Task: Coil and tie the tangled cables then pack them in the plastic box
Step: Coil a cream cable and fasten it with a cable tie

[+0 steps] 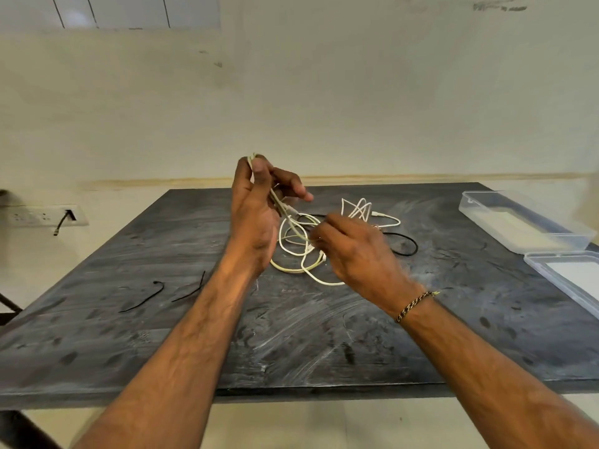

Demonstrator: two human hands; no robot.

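White cable (293, 251): thin, round, slightly yellowed cord, loose overlapping loops lying mid-bench, one doubled length lifted off the surface. Second white cable (363, 210) just behind it toward the far edge, kinked into sharp zigzag bends, small plug end showing. Black cable (405, 244) thin, curving out to the right of the white tangle, partly under it

Left hand (256, 205) raised above the bench, thumb and fingers pinching the folded top of the lifted white strands; the strands run down past the palm to the pile. Right hand (353, 247) lower, just right of the pile, fingers curled in at the loops; appears to pinch a strand, blurred, contact not sure. Braided thread band (416, 304) on the right wrist

Box (522, 223) at the far right edge: clear plastic, shallow, rectangular, rounded corners, open. Lid (564, 277) of the same clear plastic just in front of it, at the right edge

Two black ties (146, 298) near the left edge, thin, bent, lying flat, well apart from the cables

Bench (291, 345): dark grey slab, matte, streaked with pale scuffs and smears
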